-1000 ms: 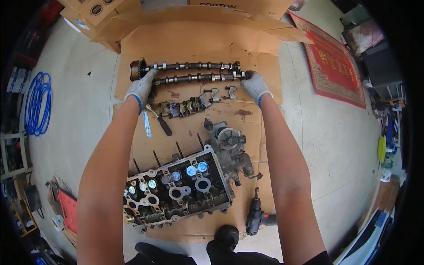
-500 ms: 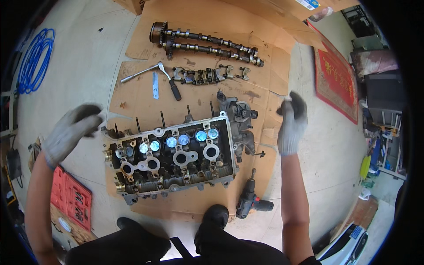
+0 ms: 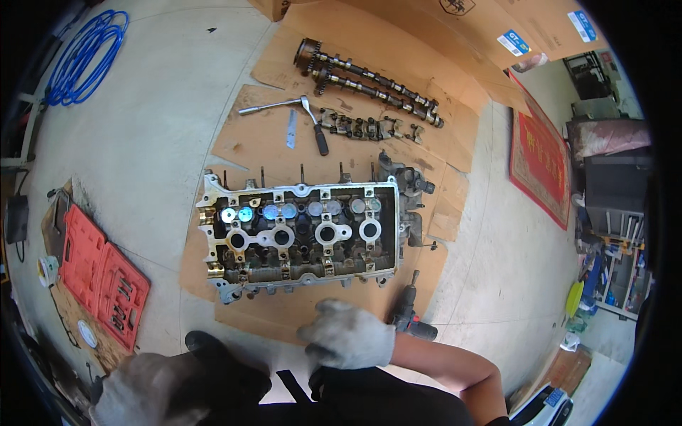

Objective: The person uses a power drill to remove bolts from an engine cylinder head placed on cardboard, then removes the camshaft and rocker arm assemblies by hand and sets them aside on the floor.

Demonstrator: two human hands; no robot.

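Observation:
A cylinder head (image 3: pixel 302 277) lies across cardboard in the middle, its top facing up, with a row of round valve tappets (image 3: pixel 315 209) along its far side. My right hand (image 3: pixel 348 335), in a grey work glove, is just nearer than the cylinder head and apart from it. Its fingers point left, loosely bent and apart, with nothing seen in them. At the lower left my gloved left hand (image 3: pixel 145 389) is close to my leg, smeared by motion, so its fingers cannot be made out. A cordless driver (image 3: pixel 405 312) lies on the right, near my right forearm.
Beyond the cylinder head lie two camshafts (image 3: pixel 376 82), bearing caps (image 3: pixel 366 128), a ratchet (image 3: pixel 312 117) and a thin metal strip (image 3: pixel 290 128). On the left are an open red tool case (image 3: pixel 99 266) and a blue hose coil (image 3: pixel 85 60). A red mat (image 3: pixel 538 160) lies at right.
Both hands have come down toward me: the right from beside the cylinder head to its near side, the left to the lower left. The view has shifted, so the parts appear farther right.

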